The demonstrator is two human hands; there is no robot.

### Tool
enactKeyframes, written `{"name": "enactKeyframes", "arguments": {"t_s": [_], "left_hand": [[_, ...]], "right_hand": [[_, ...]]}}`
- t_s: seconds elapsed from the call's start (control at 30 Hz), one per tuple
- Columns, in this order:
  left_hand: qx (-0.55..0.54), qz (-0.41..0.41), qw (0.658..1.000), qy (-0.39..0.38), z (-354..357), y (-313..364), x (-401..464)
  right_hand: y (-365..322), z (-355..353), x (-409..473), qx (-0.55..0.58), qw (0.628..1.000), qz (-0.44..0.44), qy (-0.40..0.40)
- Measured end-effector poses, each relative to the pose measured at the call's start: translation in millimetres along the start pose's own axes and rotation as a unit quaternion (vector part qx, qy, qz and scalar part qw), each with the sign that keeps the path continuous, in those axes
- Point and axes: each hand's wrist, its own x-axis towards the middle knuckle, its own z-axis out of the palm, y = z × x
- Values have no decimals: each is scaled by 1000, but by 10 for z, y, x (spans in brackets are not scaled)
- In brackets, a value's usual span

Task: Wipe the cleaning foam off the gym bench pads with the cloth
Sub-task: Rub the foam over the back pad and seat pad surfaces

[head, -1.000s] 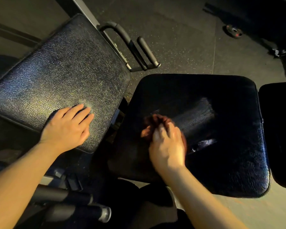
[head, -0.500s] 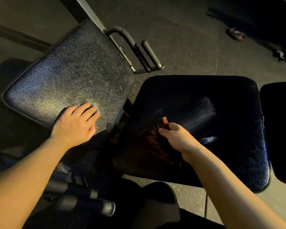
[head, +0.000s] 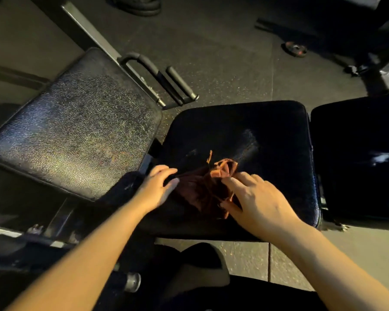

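A: Quick pass. Where's the cloth [head: 208, 187]?

B: Bunched up, rust-brown, lying on the near-left part of the middle bench pad [head: 267, 140]. Both hands are on it.

A: Hand states?

B: Right hand [head: 254, 198] has its fingers curled over the cloth's right side, fingertips pinching a fold near the top. Left hand [head: 156, 187] is blurred; thumb and fingers look closed on the cloth's left edge, but I can't tell how tight that hold is.

A: Why two hands on a wiping cloth?

B: My read: refolding or spreading it to get a fresh face before wiping. One hand anchors one edge, the other pulls a fold. A guess, not something seen.

A: Orientation?

B: Crumpled, so no clean axis. The mass runs roughly from lower left to upper right across the pad, between the two hands. A folded corner and a thin loose strand stick up at the far end, pointing away from the person.

A: Any foam?

B: Pale smears show on the right pad [head: 368, 158], so I'd judge that one not done. The middle pad looks dark, with a faint sheen behind the cloth. The left pad [head: 76, 135] is tilted and grainy under the light; I can't tell residue from texture.

A: Anything else?

B: Black handle grips [head: 166, 84] just beyond the left pad, and speckled rubber floor [head: 222, 63].
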Motion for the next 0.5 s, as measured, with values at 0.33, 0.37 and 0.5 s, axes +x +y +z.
{"name": "enactKeyframes", "arguments": {"t_s": [0.33, 0.37, 0.5], "left_hand": [[-342, -121, 924, 116, -188, 478, -127], [-424, -141, 881, 155, -255, 548, -178], [-510, -143, 807, 260, -567, 771, -390]], "right_hand": [[23, -9, 228, 154, 982, 108, 26], [112, -45, 249, 224, 963, 141, 47], [209, -154, 321, 547, 806, 214, 71]]}}
